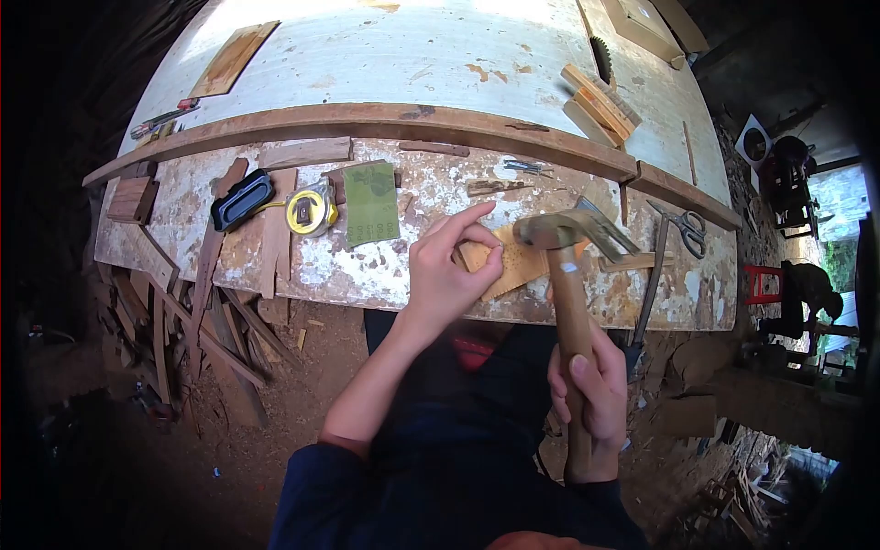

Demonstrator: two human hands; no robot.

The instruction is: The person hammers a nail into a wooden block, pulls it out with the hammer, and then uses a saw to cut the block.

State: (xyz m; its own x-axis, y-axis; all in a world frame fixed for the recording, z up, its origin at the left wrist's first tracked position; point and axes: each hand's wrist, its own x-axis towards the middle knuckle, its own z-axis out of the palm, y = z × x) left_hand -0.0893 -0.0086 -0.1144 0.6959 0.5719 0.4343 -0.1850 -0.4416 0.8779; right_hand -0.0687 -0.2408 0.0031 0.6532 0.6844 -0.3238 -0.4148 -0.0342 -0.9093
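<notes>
My right hand [596,380] is wrapped round the wooden handle of a claw hammer [570,307]. The hammer's head is above a small tan piece [521,264] dotted with marks, near the front edge of the workbench [431,289]. Over the left part of that piece, my left hand [445,266] has thumb and forefinger brought together in a pinch. Whatever is between those fingertips is too small to make out. Some nails [528,168] lie farther back, beyond a dark wood scrap [495,187].
A long wooden beam [367,114] crosses the bench. To the left are green sandpaper [372,203], a yellow tape measure [310,211] and a black tray-like object [244,201]. Scissors [686,225] and a metal bar [654,275] lie right. Offcuts [229,339] lean below the bench's left side.
</notes>
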